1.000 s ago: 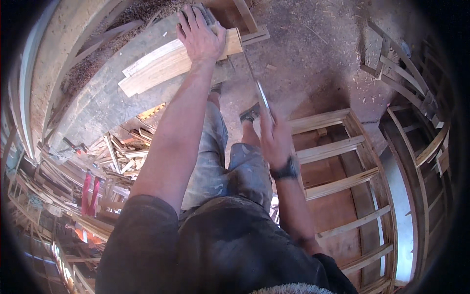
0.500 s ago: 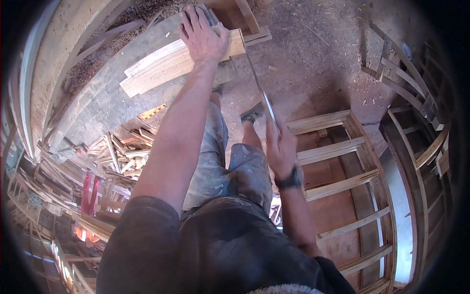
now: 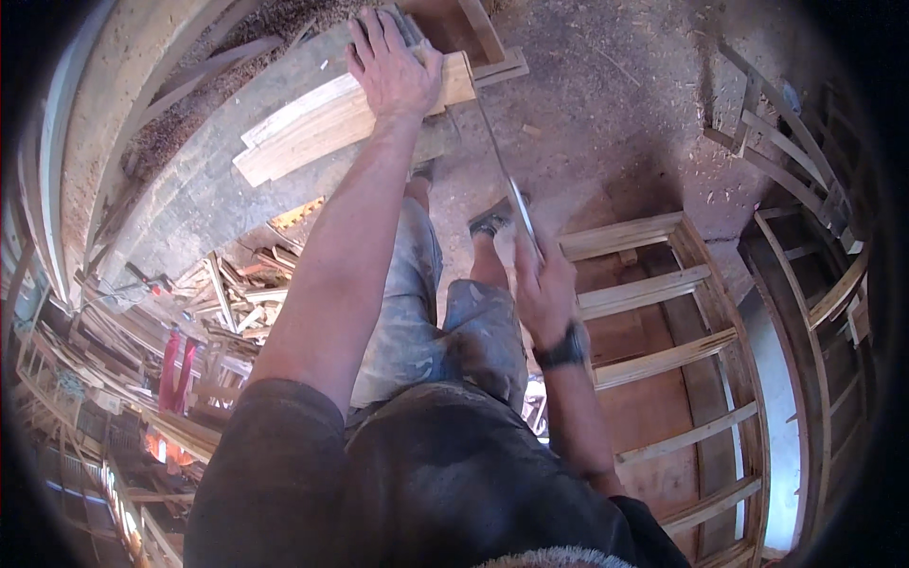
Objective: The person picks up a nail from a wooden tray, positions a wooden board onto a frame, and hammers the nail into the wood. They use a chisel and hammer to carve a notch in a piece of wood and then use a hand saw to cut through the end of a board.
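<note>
My left hand (image 3: 393, 80) lies with fingers stretched out on a stack of light wooden boards (image 3: 312, 133), pressing them onto a grey bench plank (image 3: 204, 189). Closed around the handle end of a handsaw (image 3: 520, 206) is my right hand (image 3: 546, 289), with a dark watch on its wrist. The thin blade runs up and away to the right end of the boards, where its far part meets the wood at the corner. My right fingers cover the saw's handle.
Wooden frames with slats (image 3: 653, 284) stand close at my right, with more frames (image 3: 824, 312) beyond. Scrap wood (image 3: 241, 298) is heaped below the bench at left. Large curved timbers (image 3: 123, 114) rise at far left. Wood chips litter the floor (image 3: 606, 123).
</note>
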A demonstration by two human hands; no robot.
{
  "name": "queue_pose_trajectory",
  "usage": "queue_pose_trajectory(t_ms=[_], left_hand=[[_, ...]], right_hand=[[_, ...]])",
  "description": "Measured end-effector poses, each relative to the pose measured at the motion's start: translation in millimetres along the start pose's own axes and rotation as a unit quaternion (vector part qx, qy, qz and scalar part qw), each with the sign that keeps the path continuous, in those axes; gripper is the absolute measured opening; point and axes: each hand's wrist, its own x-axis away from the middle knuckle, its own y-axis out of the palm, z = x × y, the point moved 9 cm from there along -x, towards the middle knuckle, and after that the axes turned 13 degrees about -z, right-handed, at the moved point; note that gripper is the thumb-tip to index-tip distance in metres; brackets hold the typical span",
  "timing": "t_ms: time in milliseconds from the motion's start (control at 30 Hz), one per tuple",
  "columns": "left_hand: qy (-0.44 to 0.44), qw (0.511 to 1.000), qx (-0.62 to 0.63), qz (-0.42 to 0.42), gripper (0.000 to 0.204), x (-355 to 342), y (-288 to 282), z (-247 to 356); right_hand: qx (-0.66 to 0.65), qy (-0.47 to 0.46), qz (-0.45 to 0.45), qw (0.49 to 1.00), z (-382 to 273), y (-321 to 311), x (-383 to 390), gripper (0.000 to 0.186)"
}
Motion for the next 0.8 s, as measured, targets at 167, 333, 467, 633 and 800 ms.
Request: queue_pose_trajectory(t_ms=[167,333,467,633,800], left_hand=[[-0.025,0.999,-0.004,-0.025,0.085,-4,0,-2],[0.016,1.000,0.015,-0.005,0.080,6,9,24],[0.007,1.000,0.006,-0.001,0.080,-4,0,-4],[0.005,1.000,-0.007,0.001,0.079,0,-4,3],[0.019,1.000,0.017,0.001,0.078,0,6,21]], right_hand=[[-0.004,0.048,-0.019,0.999,13,2,-33,0.044],[0.051,0.038,-0.006,0.998,16,2,-129,0.042],[0.006,0.055,-0.002,0.998,8,5,-23,0.042],[-0.013,0.033,0.011,0.999,6,1,-15,0.041],[0.065,0.027,-0.001,0.998,5,2,-129,0.041]])
